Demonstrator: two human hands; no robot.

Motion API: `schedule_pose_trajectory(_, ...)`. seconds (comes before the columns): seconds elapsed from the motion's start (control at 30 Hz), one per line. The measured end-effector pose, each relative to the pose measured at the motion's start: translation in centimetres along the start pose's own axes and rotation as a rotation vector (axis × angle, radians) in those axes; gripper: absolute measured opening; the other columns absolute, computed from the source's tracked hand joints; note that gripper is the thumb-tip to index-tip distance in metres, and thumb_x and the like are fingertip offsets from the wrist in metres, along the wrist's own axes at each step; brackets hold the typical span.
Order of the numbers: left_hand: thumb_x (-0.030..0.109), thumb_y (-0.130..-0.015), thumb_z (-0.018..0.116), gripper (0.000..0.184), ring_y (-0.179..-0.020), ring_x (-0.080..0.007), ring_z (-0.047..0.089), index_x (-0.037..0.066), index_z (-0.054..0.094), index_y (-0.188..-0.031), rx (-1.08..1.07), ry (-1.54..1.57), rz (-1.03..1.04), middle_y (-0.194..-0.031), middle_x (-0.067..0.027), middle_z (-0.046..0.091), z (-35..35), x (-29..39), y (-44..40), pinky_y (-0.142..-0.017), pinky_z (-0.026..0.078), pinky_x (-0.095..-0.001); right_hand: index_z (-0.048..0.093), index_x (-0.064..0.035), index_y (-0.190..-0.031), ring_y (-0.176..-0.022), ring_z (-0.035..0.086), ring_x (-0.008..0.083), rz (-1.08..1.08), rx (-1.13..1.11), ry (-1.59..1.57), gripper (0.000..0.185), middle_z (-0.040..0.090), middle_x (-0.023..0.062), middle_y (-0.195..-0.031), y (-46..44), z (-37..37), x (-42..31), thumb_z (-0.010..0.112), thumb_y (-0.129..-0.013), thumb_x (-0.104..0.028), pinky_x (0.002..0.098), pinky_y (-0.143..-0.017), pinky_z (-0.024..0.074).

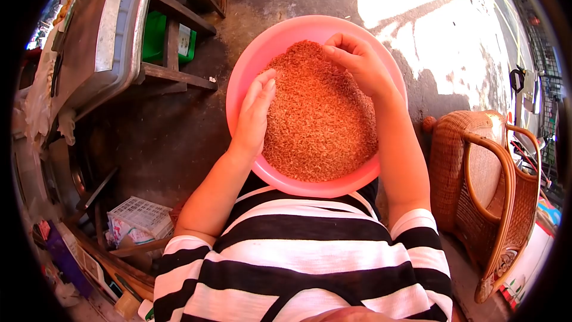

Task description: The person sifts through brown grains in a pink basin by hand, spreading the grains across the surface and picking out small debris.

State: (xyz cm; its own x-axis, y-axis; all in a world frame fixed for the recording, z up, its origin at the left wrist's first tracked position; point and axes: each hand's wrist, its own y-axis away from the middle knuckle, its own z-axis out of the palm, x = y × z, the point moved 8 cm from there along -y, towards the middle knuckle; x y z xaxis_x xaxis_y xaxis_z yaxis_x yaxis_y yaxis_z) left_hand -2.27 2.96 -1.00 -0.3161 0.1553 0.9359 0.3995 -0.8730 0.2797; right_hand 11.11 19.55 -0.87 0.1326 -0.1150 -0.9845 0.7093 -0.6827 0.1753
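We are looking into a round, pink, plastic-looking basin [253, 55], where small reddish-brown grains [319, 122] are lying in a big heap. Our left hand [255, 113] is reaching over the rim, its fingers gently bending. Our right hand [360, 67] is curling thumb and finger close together above the far grains. We cannot tell if either is holding any. The basin is hiding most of our black-covered legs [370, 198].

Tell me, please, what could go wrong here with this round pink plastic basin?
The basin seems to rest on the lap; a shift might tip it. Loose reddish-brown grain could then spill onto the dark grey floor. The bare right hand, near the far rim, might flick grains out.
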Motion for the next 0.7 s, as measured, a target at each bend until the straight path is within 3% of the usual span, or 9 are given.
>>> schedule_pose_trajectory(0.07,0.026,-0.103,0.041,0.04,-0.13,-0.0174,0.04,-0.002,0.049,-0.131,-0.001,-0.005,0.002,-0.131,-0.01,0.051,0.0,0.0,-0.1,-0.111,0.025,-0.0315,0.06,-0.0081,-0.09,-0.074,0.046,0.0066,0.026,-0.043,-0.14,0.014,0.053,-0.0044,-0.081,0.5,0.0,-0.6,0.06,-0.095,-0.021,0.0215,-0.071,0.0388)
schedule_pose_trajectory(0.17,0.026,-0.103,0.041,0.04,-0.13,-0.0174,0.04,-0.002,0.049,-0.131,0.004,-0.011,0.002,-0.131,-0.0098,0.051,0.1,0.1,-0.1,-0.111,0.025,-0.0315,0.06,-0.0088,-0.09,-0.074,0.046,0.0063,0.03,-0.07,-0.279,0.013,0.054,-0.0038,-0.082,0.8,0.1,-1.2,0.06,-0.095,-0.021,0.0217,-0.07,0.0385)
schedule_pose_trajectory(0.27,0.027,-0.104,0.041,0.04,-0.13,-0.0175,0.04,-0.002,0.049,-0.131,0.004,-0.009,0.003,-0.131,-0.0097,0.051,0.1,0.0,-0.1,-0.111,0.025,-0.0316,0.061,-0.0072,-0.091,-0.076,0.047,0.0064,0.018,-0.062,-0.314,0.015,0.055,-0.0034,-0.082,1.0,0.3,-1.6,0.059,-0.096,-0.022,0.0218,-0.071,0.0385)
schedule_pose_trajectory(0.37,0.027,-0.104,0.041,0.04,-0.13,-0.0175,0.04,-0.002,0.05,-0.13,0.006,-0.009,0.007,-0.131,-0.0097,0.051,0.1,0.1,0.0,-0.111,0.025,-0.0317,0.061,-0.0055,-0.092,-0.075,0.048,0.0056,-0.134,0.077,-0.234,0.014,0.056,-0.0035,-0.081,0.8,-0.8,-2.5,0.06,-0.095,-0.019,0.0212,-0.07,0.0393)
schedule_pose_trajectory(0.5,0.027,-0.104,0.041,0.04,-0.13,-0.0177,0.04,-0.002,0.05,-0.13,0.021,-0.017,0.008,-0.131,-0.01,0.052,0.1,0.2,0.1,-0.111,0.025,-0.0319,0.062,-0.0034,-0.086,-0.066,0.047,0.0002,-0.521,0.663,0.051,0.016,0.058,-0.0041,-0.075,2.6,-5.7,-4.3,0.066,-0.093,-0.017,0.016,-0.058,0.0379)
schedule_pose_trajectory(0.6,0.026,-0.103,0.041,0.04,-0.129,-0.0175,0.041,-0.002,0.05,-0.13,0.025,-0.026,0.017,-0.129,-0.0098,0.053,0.1,0.3,0.0,-0.111,0.025,-0.032,0.063,-0.0032,-0.086,-0.073,0.054,0.0103,-0.429,0.904,0.354,0.017,0.061,0.0016,-0.077,3.3,-8.6,-4.2,0.07,-0.088,-0.018,0.0256,-0.067,0.045)
schedule_pose_trajectory(0.7,0.03,-0.103,0.044,0.043,-0.128,-0.0166,0.04,-0.001,0.047,-0.132,-0.023,-0.021,0.009,-0.13,-0.0097,0.052,0.1,0.1,-0.2,-0.11,0.026,-0.0315,0.063,-0.0033,-0.083,-0.087,0.056,0.0192,-0.526,1.017,0.629,0.017,0.064,0.0061,-0.085,3.7,-8.7,-5.1,0.071,-0.086,-0.018,0.0338,-0.076,0.0458)
